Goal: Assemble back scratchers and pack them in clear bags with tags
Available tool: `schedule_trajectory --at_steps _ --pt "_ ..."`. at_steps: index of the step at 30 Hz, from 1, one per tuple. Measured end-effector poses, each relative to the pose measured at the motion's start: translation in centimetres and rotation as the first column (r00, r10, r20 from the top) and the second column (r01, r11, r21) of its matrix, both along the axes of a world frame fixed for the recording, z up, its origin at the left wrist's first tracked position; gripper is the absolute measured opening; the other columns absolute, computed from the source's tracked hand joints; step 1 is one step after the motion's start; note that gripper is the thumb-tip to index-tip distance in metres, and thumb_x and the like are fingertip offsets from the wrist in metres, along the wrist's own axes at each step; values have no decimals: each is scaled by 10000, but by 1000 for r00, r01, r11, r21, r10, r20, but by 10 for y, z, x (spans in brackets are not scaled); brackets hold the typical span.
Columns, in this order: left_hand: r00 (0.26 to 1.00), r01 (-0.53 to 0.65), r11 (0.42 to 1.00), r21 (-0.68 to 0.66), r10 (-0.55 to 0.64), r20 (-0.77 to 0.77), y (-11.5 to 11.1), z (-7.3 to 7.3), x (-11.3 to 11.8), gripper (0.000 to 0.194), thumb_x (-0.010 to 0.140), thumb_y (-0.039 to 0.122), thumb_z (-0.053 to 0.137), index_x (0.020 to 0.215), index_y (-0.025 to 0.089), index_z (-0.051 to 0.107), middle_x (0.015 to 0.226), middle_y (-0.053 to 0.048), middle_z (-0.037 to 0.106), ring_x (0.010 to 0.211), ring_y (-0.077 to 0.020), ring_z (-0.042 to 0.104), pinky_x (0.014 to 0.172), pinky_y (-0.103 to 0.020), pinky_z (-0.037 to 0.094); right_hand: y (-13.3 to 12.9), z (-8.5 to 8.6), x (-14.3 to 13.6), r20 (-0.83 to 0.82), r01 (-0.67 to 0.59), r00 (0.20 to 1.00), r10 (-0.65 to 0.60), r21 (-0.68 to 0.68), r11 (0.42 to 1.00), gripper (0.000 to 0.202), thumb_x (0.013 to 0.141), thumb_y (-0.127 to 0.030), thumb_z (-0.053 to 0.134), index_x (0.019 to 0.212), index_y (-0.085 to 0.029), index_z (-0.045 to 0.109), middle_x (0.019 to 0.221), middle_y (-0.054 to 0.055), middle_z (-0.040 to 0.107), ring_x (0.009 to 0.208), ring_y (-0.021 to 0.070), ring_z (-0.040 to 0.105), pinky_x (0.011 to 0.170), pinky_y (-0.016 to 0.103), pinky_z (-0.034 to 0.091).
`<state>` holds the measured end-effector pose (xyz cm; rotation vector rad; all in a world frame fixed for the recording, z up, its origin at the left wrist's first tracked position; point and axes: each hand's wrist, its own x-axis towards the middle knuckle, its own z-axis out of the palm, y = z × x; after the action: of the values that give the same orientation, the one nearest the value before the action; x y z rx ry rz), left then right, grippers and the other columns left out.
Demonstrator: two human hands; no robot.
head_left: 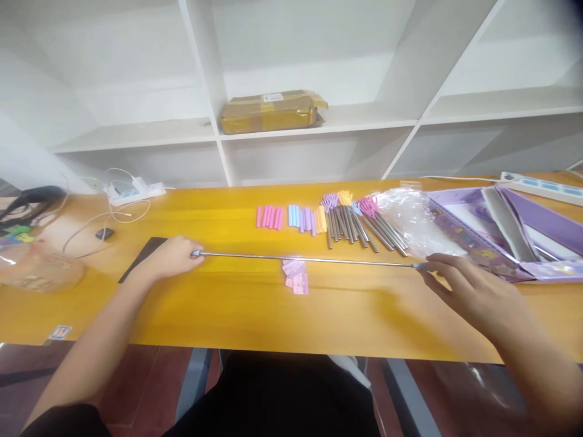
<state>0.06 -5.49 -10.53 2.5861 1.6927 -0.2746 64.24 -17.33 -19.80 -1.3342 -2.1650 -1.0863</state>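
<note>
A thin metal telescopic back scratcher (310, 260), drawn out long with light-blue ends, stretches level between my hands above the table. My left hand (175, 256) is closed around its left end. At the other end, the thumb and fingers of my right hand (473, 288) pinch the blue tip, partly hiding it. Small pink printed cards (299, 283) lie beneath the rod's middle. Behind it are short pink tubes (269, 217), blue tubes (294, 215), purple tubes (306, 221) and orange tubes (321, 219). Beside these lies a pile of metal rods (348, 224), with purple, yellow and pink claw heads (368, 206).
Clear plastic bags (410, 215) and an open purple box (510, 267) occupy the right side. Leftward are a dark flat piece (141, 258), a power strip (136, 193) with cables, and a bag (40, 267). A cardboard box (271, 113) sits on the white shelf (364, 118).
</note>
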Motion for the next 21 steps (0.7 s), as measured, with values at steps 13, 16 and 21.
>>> schedule_trajectory --at_steps 13,16,21 --pt "990 -31 962 272 66 -123 6 -22 -20 310 989 340 483 798 235 703 899 -81 806 832 -258 742 639 -320 330 -3 12 7 -20 -26 999 30 158 987 206 938 -182 827 1117 -248 746 903 4 824 822 199 681 766 334 473" --pt "975 -74 966 249 122 -185 7 -20 -17 305 995 319 492 838 234 739 880 -88 815 799 -269 752 631 -317 325 0 9 9 -88 -16 996 24 82 997 159 964 -169 788 1094 -261 789 876 35 813 809 214 661 774 349 473" --pt "995 -26 987 156 41 -94 7 -28 70 291 992 243 527 880 190 791 852 -147 803 816 -298 763 662 -326 426 42 12 -76 -225 -231 950 217 -39 972 174 1047 -151 647 1015 -234 796 835 46 767 778 184 614 748 339 413"
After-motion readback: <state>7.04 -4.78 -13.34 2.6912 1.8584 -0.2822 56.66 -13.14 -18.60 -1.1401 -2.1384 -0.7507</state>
